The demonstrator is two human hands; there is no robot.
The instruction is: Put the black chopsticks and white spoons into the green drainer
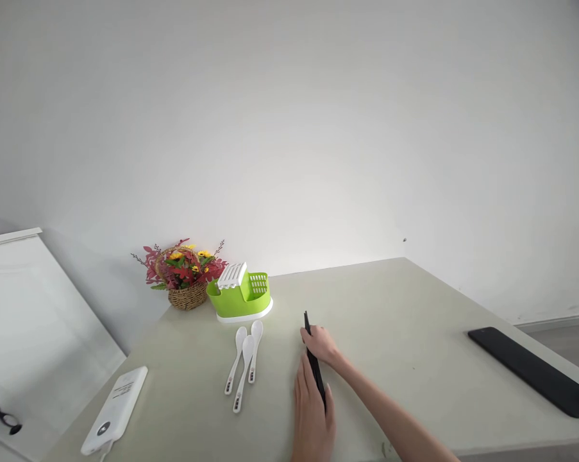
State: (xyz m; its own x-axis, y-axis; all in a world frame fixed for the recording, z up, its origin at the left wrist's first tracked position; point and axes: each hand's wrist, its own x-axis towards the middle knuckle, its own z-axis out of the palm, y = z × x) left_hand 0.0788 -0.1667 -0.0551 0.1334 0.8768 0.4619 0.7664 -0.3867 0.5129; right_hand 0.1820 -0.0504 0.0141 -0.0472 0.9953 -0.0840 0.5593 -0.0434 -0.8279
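Chopsticks (pixel 315 370), dark and bundled, lengthwise here between the front edge and back edge of the surface (pixel 390 398), right hand (pixel 322 344) nearer that back edge with its grip closed just below their far tips, left hand (pixel 312 416) clasping the near end.

My left hand (pixel 310 427) and right hand (pixel 322 344), both bare
Behind my right fingers (pixel 311 339), a slim forearm (pixel 385 412), bare as well.
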